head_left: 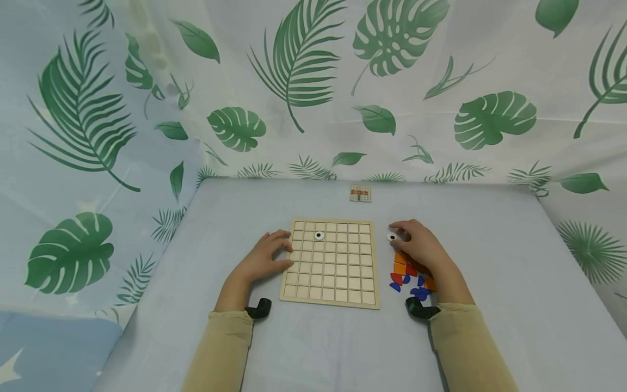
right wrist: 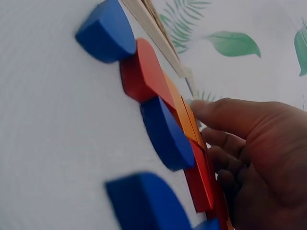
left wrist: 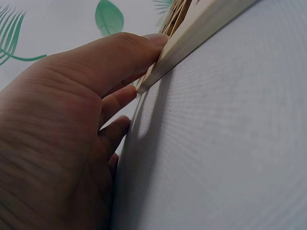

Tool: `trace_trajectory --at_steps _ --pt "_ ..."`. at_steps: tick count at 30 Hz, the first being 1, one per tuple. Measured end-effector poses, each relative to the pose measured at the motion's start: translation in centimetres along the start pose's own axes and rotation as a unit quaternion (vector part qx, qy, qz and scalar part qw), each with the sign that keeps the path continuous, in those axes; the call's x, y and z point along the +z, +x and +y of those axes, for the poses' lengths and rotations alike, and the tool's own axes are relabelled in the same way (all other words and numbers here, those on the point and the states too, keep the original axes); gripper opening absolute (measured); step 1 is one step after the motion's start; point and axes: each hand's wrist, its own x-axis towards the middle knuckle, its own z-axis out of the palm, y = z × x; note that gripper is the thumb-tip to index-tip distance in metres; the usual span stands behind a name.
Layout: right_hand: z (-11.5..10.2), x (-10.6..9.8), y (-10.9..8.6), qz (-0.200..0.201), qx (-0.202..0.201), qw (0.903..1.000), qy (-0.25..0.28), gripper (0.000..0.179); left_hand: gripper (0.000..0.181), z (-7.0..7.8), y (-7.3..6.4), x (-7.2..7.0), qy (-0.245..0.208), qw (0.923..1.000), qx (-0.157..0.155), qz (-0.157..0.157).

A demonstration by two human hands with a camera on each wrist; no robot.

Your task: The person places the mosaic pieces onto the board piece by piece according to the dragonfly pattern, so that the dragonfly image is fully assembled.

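Note:
A square wooden grid board point(head_left: 376, 272) lies on the table. One white disc with a black dot, like an eye point(head_left: 319, 236), sits in a cell of its upper rows. My left hand point(head_left: 264, 255) rests at the board's left edge, fingers spread and loosely bent; in the left wrist view the thumb point(left wrist: 129, 52) touches the wooden rim. Right of the board, my right hand point(head_left: 416, 242) pinches a second white eye disc point(head_left: 391, 237) between thumb and fingers. Below that hand lie orange squares point(head_left: 399, 268), red pieces point(head_left: 396, 279) and blue pieces point(right wrist: 165, 134), partly hidden by the hand.
A small pattern card point(head_left: 361, 193) with a gridded picture lies beyond the board, near the back curtain. Leaf-printed cloth point(head_left: 313, 109) hangs behind and on both sides. A dark wrist camera point(head_left: 421, 308) sits by the loose pieces; another point(head_left: 259, 308) is on the left wrist.

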Motion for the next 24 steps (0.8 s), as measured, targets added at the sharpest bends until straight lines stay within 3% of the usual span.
trace_trajectory --at_steps 8,17,24 --pt "0.36 0.12 -0.03 -0.005 -0.013 0.9998 -0.010 0.032 0.027 0.06 0.00 -0.06 0.001 1.0000 -0.001 -0.003" --pt "0.34 0.19 -0.03 0.006 -0.014 0.9998 -0.010 0.041 0.028 0.06 0.05 -0.11 0.001 1.0000 0.004 -0.001" --pt "0.45 0.45 0.01 0.007 -0.021 0.9996 -0.019 0.032 0.028 0.15 -0.06 -0.10 0.004 1.0000 0.006 0.000"
